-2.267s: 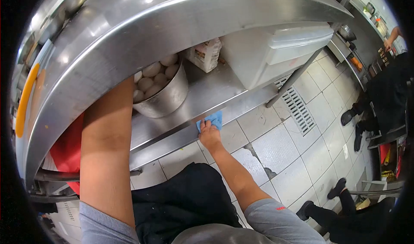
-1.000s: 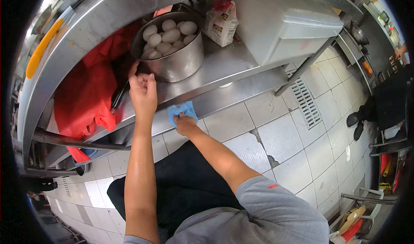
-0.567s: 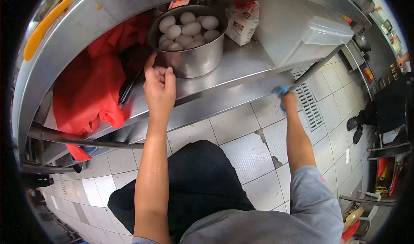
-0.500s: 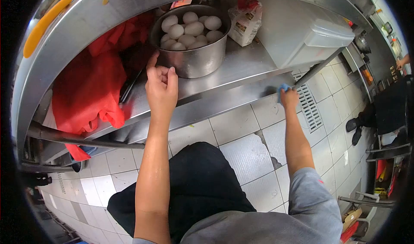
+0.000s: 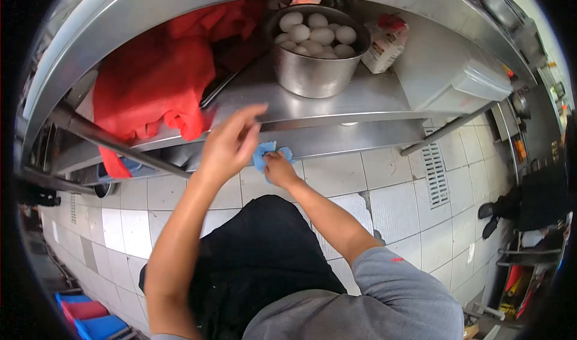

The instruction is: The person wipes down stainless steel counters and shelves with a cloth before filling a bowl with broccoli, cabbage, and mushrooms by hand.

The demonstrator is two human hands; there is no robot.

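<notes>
A crumpled blue cloth (image 5: 262,155) is gripped in my right hand (image 5: 279,168), against the front edge of the lower steel shelf (image 5: 354,138). My left hand (image 5: 231,143) hangs in front of the upper shelf (image 5: 372,104), slightly blurred, its fingers apart and holding nothing. Behind it on the upper shelf stands a steel pot (image 5: 318,75) full of white eggs (image 5: 322,36). To the left of the pot, a red cloth or bag (image 5: 159,78) drapes over the shelf edge.
Right of the pot are an opened printed packet (image 5: 384,45) and a translucent plastic bin (image 5: 463,84). A metal leg (image 5: 448,134) stands at the right, by a floor drain (image 5: 434,174). Another person's dark-clothed leg (image 5: 502,208) shows at far right. Blue and red stools (image 5: 90,316) are at lower left.
My right hand has swept left along the lower shelf with the blue cloth. The left hand has come away from the pot and lowered. The view has shifted left.
</notes>
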